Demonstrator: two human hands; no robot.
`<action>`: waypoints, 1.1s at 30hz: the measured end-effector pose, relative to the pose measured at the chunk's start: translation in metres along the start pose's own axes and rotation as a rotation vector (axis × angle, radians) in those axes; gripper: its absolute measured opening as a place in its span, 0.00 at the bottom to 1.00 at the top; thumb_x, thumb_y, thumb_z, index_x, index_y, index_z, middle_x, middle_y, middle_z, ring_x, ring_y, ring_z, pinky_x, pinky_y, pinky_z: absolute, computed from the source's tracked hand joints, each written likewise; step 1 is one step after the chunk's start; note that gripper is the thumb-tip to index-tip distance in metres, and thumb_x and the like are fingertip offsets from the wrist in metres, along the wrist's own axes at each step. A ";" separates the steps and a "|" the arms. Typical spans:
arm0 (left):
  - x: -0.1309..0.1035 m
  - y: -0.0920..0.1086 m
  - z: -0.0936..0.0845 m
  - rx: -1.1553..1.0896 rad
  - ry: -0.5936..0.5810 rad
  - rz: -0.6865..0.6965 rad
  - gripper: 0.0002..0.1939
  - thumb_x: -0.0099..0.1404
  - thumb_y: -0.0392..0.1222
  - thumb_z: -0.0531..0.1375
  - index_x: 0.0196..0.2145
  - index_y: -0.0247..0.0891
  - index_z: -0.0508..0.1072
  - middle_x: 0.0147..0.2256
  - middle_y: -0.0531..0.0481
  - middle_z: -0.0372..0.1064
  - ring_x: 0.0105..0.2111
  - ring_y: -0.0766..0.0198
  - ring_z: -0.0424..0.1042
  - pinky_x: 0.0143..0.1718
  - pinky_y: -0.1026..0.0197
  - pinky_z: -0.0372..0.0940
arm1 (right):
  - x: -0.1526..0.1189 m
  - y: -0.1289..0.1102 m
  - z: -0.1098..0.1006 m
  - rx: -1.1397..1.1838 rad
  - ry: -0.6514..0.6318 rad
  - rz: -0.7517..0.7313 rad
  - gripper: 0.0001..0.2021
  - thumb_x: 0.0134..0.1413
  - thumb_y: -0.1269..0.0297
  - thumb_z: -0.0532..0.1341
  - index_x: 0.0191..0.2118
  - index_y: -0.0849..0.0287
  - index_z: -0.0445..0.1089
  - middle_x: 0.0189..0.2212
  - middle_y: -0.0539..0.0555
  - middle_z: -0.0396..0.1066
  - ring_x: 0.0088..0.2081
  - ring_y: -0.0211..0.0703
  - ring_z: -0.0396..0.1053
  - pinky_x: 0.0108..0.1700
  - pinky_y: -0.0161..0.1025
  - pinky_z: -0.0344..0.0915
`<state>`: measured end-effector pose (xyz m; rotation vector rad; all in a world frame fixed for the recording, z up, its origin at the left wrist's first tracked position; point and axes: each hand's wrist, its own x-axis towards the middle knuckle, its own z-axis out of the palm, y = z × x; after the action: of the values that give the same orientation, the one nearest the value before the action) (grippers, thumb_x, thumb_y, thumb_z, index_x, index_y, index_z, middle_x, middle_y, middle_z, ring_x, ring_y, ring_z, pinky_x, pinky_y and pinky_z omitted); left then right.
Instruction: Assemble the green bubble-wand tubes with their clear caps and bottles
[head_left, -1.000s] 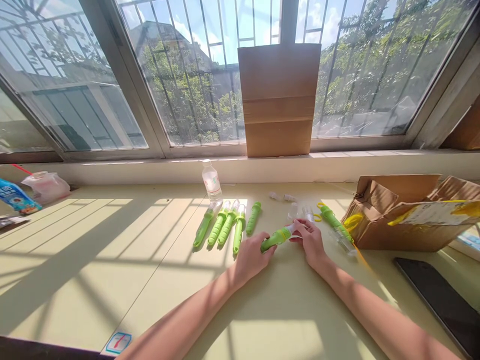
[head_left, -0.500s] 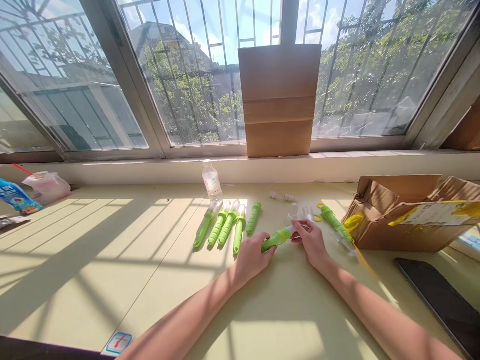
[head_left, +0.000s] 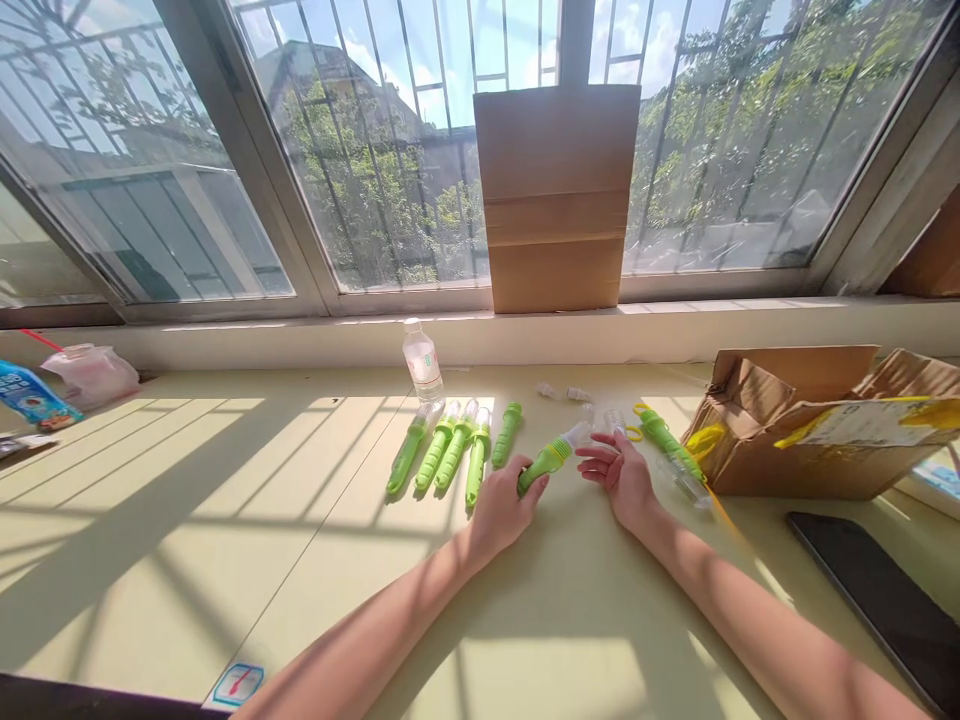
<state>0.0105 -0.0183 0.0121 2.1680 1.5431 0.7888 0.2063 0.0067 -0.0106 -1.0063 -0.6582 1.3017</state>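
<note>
My left hand (head_left: pixel 504 503) is closed round the lower part of a green ribbed plastic tube (head_left: pixel 551 456) with a clear cap (head_left: pixel 579 434) at its upper right end. Beside that cap, my right hand (head_left: pixel 621 474) is open with its fingers apart, and I see nothing in it. Several similar green tubes with clear ends (head_left: pixel 452 450) lie in a row left of my left hand. One green tube without a clear end (head_left: pixel 508 434) lies closer to it. Past my right fingertips is a clear plastic piece (head_left: pixel 615 421). To the right lies a green tube with a yellow ring (head_left: pixel 664 440).
A water bottle (head_left: pixel 423 362) stands behind the row. Small clear parts (head_left: pixel 577 394) lie near the back. An opened cardboard box (head_left: pixel 817 430) is at the right, with a black phone (head_left: pixel 874 600) before it. A cardboard sheet (head_left: pixel 559 200) leans on the window.
My right hand has let go of the tube's clear end and its fingers have opened. The tube in my left hand now tilts more steeply upward.
</note>
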 end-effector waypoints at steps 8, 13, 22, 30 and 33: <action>0.000 0.001 -0.001 -0.027 0.004 -0.016 0.12 0.66 0.49 0.51 0.41 0.41 0.68 0.25 0.54 0.67 0.24 0.65 0.65 0.25 0.65 0.54 | 0.003 -0.001 -0.002 -0.091 -0.010 -0.061 0.22 0.49 0.45 0.56 0.40 0.59 0.66 0.28 0.57 0.75 0.23 0.43 0.70 0.27 0.40 0.68; 0.000 0.001 -0.002 -0.045 0.002 0.000 0.11 0.67 0.49 0.50 0.40 0.43 0.67 0.23 0.55 0.65 0.24 0.65 0.65 0.25 0.65 0.54 | 0.006 0.006 0.000 -0.706 0.121 -0.554 0.17 0.52 0.52 0.55 0.44 0.56 0.66 0.40 0.56 0.71 0.28 0.41 0.69 0.28 0.38 0.66; 0.000 0.001 -0.002 -0.035 0.003 -0.019 0.12 0.66 0.50 0.51 0.41 0.42 0.68 0.23 0.55 0.65 0.23 0.65 0.65 0.26 0.65 0.55 | 0.025 0.013 -0.002 -1.473 0.164 -0.593 0.29 0.55 0.62 0.51 0.63 0.45 0.48 0.63 0.60 0.46 0.45 0.53 0.69 0.34 0.45 0.68; 0.000 0.002 -0.003 -0.048 -0.019 -0.029 0.13 0.67 0.49 0.50 0.41 0.41 0.68 0.23 0.55 0.64 0.23 0.65 0.64 0.25 0.65 0.54 | 0.025 0.013 0.001 -1.623 0.020 -0.557 0.30 0.55 0.61 0.52 0.64 0.47 0.47 0.65 0.60 0.43 0.41 0.53 0.71 0.32 0.45 0.67; 0.000 0.003 -0.004 -0.039 -0.021 -0.033 0.12 0.66 0.49 0.51 0.42 0.42 0.68 0.23 0.55 0.65 0.22 0.65 0.64 0.24 0.65 0.53 | 0.023 0.013 0.003 -1.604 0.063 -0.558 0.28 0.55 0.61 0.51 0.63 0.52 0.52 0.62 0.63 0.49 0.41 0.54 0.70 0.33 0.47 0.67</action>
<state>0.0102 -0.0195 0.0167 2.1118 1.5365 0.7768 0.2021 0.0292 -0.0239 -1.8577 -1.8585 0.0095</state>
